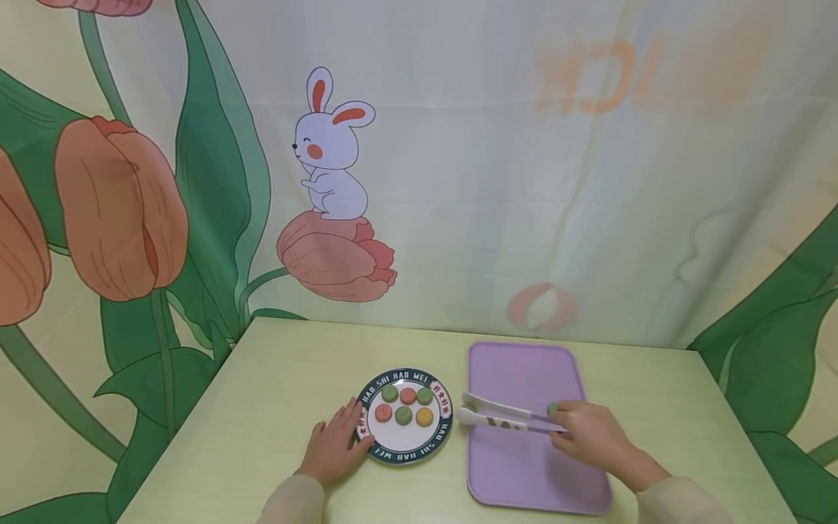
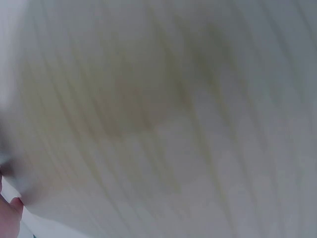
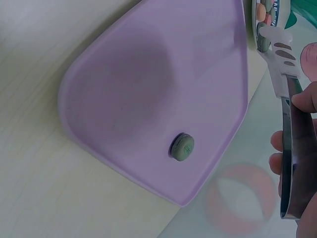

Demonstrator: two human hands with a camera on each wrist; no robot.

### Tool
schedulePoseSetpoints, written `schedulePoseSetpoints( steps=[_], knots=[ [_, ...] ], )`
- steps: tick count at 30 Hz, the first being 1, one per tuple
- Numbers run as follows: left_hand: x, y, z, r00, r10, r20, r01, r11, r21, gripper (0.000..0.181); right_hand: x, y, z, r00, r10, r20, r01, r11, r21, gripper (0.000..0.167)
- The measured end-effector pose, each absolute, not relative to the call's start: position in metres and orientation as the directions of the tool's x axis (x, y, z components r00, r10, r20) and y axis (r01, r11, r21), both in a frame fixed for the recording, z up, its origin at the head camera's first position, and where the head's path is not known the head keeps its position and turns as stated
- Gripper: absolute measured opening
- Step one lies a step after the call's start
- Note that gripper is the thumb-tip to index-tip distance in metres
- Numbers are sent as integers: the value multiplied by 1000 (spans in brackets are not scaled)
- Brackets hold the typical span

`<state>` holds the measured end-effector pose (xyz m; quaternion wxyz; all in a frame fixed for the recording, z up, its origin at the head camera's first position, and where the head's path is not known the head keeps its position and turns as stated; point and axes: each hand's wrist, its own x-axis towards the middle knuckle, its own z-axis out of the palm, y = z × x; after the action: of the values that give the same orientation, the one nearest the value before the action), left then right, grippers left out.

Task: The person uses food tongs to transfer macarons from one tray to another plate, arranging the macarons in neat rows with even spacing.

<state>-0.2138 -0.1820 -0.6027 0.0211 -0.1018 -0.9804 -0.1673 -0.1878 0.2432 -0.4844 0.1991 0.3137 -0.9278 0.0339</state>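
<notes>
My left hand (image 1: 332,444) rests at the left rim of a round plate (image 1: 401,457) with a dark lettered border. Several small round green, pink and yellow cakes (image 1: 424,417) sit on that plate. My right hand (image 1: 592,434) grips white-tipped tongs (image 1: 507,423) over a purple tray, pointing toward the plate. Something green (image 3: 263,44) shows by the tong tips; I cannot tell whether they pinch it. A green stamped cake (image 3: 182,147) lies on the tray, partly hidden by my right hand in the head view. The left wrist view is mostly blurred, with fingertips (image 2: 11,218) low at left.
The purple tray (image 1: 524,473) lies right of the plate on a pale wood-grain table (image 1: 262,407). Behind the table hangs a curtain (image 1: 458,182) printed with tulips and a white rabbit.
</notes>
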Motion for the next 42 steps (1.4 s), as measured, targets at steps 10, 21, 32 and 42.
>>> schedulePoseSetpoints(
  steps=[10, 21, 32, 42],
  knots=[
    [-214, -181, -600, -981, 190, 43, 194, 929, 316, 71, -190, 238, -485, -701, -591, 400, -616, 784, 79, 9],
    [-214, -181, -600, -983, 180, 23, 177, 930, 322, 72, -194, 226, -491, -658, -620, 428, -651, 754, 91, 13],
    [-216, -182, -605, -984, 177, 27, 176, 931, 320, 72, -194, 216, -493, -642, -637, 427, -672, 735, 87, 13],
    [-215, -182, -605, -985, 173, 19, 170, 931, 324, 72, -195, 205, -493, -650, -644, 403, -679, 731, 73, 15]
  ],
)
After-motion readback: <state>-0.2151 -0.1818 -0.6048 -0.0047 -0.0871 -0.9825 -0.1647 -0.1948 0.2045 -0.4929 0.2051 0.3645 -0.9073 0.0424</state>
